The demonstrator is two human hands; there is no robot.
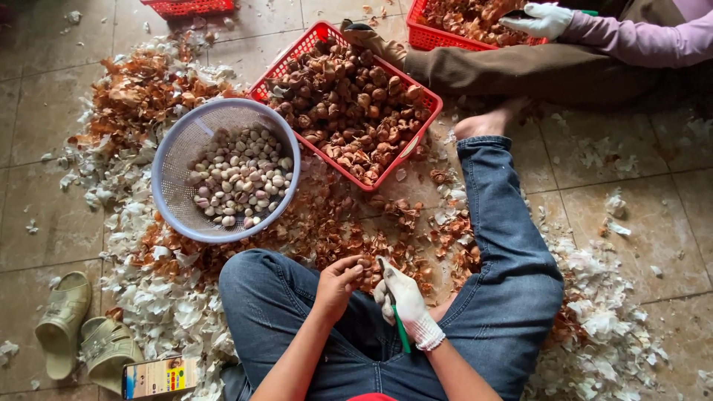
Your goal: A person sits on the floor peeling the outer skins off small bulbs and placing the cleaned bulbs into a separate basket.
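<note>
I sit cross-legged on the floor in blue jeans. My left hand (338,284) is bare and pinches a small brown garlic clove (364,262) at its fingertips. My right hand (405,304) wears a white glove and grips a small knife with a green handle (399,327), its blade near the clove. Both hands are over my lap. A lilac colander (172,160) with peeled pale cloves lies ahead to the left. A red basket (312,38) full of unpeeled brown cloves stands ahead.
Brown and white garlic skins cover the tiles around me. Another person sits at the top right, a gloved hand (541,20) over a second red basket (427,33). Two olive sandals (78,330) and a small carton (160,376) lie at the lower left.
</note>
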